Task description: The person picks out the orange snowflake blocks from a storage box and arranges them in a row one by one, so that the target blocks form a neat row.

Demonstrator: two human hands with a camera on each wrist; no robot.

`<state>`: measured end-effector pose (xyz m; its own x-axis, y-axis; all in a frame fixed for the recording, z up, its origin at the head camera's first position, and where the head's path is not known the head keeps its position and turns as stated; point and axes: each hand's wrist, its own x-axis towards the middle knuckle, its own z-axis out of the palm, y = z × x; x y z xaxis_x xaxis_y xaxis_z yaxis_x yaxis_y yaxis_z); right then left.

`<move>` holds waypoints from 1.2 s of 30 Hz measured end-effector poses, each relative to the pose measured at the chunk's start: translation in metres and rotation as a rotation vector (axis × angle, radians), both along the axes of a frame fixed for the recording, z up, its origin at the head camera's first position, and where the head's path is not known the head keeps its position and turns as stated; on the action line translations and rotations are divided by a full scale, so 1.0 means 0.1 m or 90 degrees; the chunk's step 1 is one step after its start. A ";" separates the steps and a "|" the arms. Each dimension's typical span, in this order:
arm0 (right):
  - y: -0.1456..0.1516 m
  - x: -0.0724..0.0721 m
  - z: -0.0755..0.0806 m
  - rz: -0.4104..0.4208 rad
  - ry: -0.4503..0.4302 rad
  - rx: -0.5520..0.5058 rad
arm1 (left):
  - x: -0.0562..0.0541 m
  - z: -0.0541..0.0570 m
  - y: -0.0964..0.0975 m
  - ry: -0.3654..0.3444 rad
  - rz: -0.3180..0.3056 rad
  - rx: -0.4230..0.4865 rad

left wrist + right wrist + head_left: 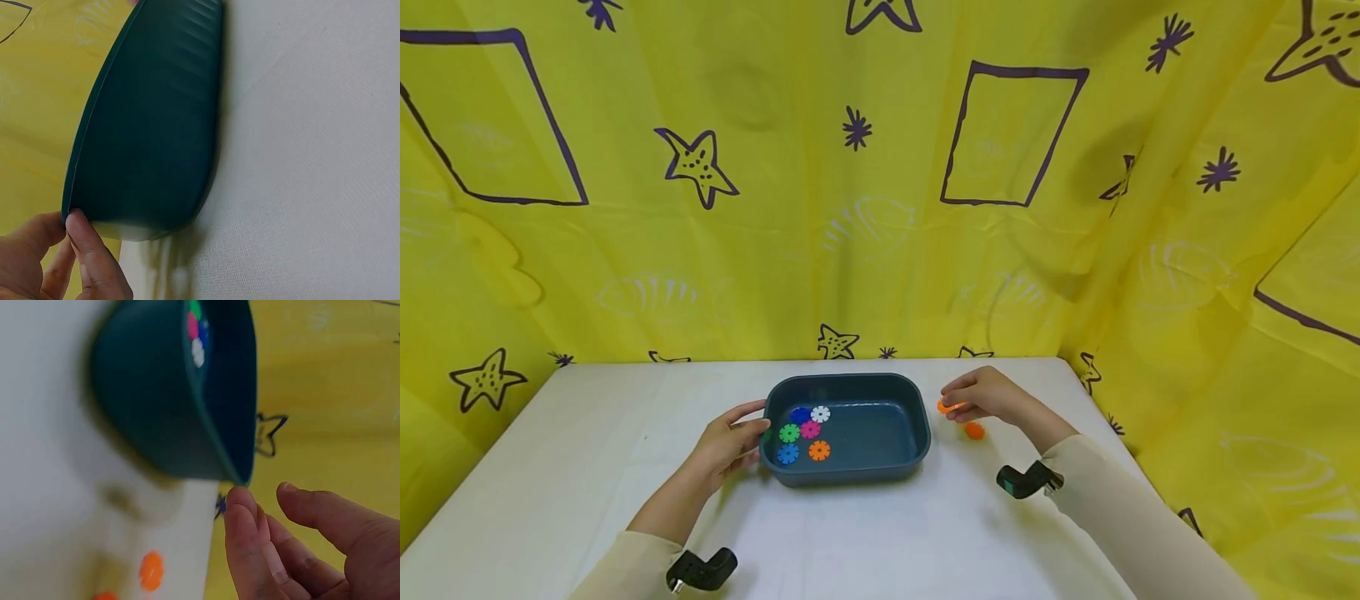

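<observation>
A dark teal rectangular basin (880, 442) stands on the white table, with several snowflake-shaped plastic discs grouped at its left end, among them a green disc (789, 433) and an orange disc (819, 451). My left hand (726, 446) pinches the basin's left rim between thumb and fingers, as the left wrist view also shows. Beyond the right rim, my right hand (988, 393) hovers with thumb and fingers apart and nothing between them. Under it on the table lie loose orange discs, one (974, 431) in plain sight and another (946, 406) partly hidden by the fingers.
The white table (647, 433) reaches back to a yellow curtain (775, 250) with drawn starfish and fish, which also closes off both sides. Black wrist cameras sit on both sleeves, the left camera (702, 570) and the right camera (1028, 480).
</observation>
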<state>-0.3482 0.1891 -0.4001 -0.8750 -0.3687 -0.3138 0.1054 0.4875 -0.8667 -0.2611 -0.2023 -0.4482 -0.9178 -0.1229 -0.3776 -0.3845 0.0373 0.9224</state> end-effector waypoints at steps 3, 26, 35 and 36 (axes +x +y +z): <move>-0.17 0.03 0.05 0.005 0.001 -0.032 | 0.00 0.00 0.00 0.000 -0.002 0.000; -1.16 0.25 -0.19 0.033 -0.019 -0.091 | 0.01 0.00 -0.01 -0.003 -0.007 -0.006; -1.33 0.26 -0.27 0.056 0.000 -0.058 | 0.01 0.00 0.00 0.000 -0.006 -0.009; -1.34 0.26 -0.28 0.054 0.004 -0.051 | 0.01 0.00 0.00 0.001 -0.008 -0.009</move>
